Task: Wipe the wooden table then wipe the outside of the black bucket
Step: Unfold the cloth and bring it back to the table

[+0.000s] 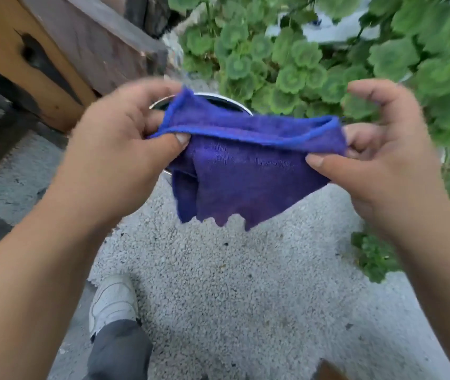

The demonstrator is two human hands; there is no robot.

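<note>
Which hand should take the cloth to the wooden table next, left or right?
Probably left. Both hands pinch the blue cloth, but the left hand is on the side of the wooden table; the right hand is over by the green plants.

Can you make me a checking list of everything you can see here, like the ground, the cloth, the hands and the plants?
Surface: grey pebbled ground, bare where visible.
Job's things: blue cloth held in the air, folded along its top edge; bucket mostly hidden behind it, only the rim shows; wooden table at upper left, dark stain on its side.
Clutter: nothing seen.
Grips: left hand pinches the cloth's left end; right hand pinches its right end.
Cables: nothing seen.
Surroundings: green leafy plants behind and right; white shoe on the ground.
</note>
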